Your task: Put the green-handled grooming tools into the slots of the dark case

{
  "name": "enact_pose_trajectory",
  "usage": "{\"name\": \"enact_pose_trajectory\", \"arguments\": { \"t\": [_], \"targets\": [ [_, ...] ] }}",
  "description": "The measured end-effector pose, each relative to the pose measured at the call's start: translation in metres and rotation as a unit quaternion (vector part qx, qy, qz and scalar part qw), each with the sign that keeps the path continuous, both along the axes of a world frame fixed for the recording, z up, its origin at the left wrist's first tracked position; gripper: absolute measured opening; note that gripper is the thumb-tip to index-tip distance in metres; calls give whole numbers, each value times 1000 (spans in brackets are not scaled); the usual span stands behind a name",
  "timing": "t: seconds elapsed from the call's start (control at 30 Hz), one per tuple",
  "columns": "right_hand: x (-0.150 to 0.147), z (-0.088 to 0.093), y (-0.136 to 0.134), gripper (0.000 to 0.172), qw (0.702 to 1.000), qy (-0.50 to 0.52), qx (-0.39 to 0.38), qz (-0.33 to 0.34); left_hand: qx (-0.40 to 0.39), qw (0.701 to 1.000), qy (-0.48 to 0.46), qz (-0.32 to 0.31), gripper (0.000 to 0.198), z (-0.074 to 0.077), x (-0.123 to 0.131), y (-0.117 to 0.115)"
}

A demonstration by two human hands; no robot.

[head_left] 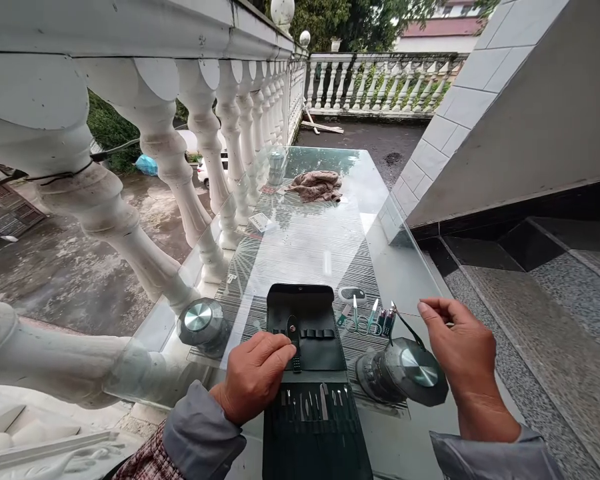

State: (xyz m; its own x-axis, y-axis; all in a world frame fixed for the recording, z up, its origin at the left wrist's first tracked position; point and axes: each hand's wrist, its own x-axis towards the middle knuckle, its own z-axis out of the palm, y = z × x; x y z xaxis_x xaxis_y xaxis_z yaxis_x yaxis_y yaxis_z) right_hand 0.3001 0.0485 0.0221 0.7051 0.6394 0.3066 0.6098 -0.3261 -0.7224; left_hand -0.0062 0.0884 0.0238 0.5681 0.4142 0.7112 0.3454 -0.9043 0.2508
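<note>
A dark green manicure case (315, 437) lies unfolded on the glass table, with several slim metal tools (310, 403) in a row of loops. My left hand (257, 373) is over its left side, fingers closed by a black snap strap (293, 327); what they pinch is hidden. Off to the right, my right hand (457, 340) pinches the end of a thin metal tool (405, 313) pointing left. Just below that tool are cuticle nippers (410, 327) with dark handles. Small scissors (356, 320), a second pair of scissors (373, 320) and nail clippers (386, 321) lie beside the case.
Under the glass tabletop (325, 233) stand round metal-capped supports (200, 317). A brown cloth (315, 185), a small card (261, 222) and a grey oval object (353, 294) lie on it. A white balustrade (160, 147) runs along the left; stone steps (540, 313) are at right.
</note>
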Motion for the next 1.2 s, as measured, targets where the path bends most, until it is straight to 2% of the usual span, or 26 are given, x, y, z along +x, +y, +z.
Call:
{"name": "enact_pose_trajectory", "arguments": {
  "t": [0.1,0.17,0.3,0.4,0.5,0.6,0.7,0.9,1.2],
  "targets": [
    [7,-8,-3,31,997,-32,-49,55,5,1000,0,2,21,1,1,0],
    [8,-17,-3,29,988,-91,-82,90,10,1000,2,3,21,1,2,-1],
    [3,-31,1,34,960,-224,-122,119,18,1000,13,9,20,0,1,-3],
    [-2,-35,6,30,944,-267,-141,132,16,1000,19,19,21,-2,0,-4],
    [-3,-37,8,23,947,-254,-147,130,6,999,35,25,22,-5,0,-5],
    [-2,-40,9,26,949,-245,-149,128,0,997,70,42,24,-8,3,-6],
    [-2,-41,9,30,943,-257,-166,133,3,994,104,19,20,-8,6,-7],
    [-5,-34,10,27,938,-225,-228,129,10,977,210,-26,17,-7,9,-7],
    [-7,-31,9,27,947,-214,-214,107,-3,966,258,-26,17,-9,9,-7]
  ]
}}
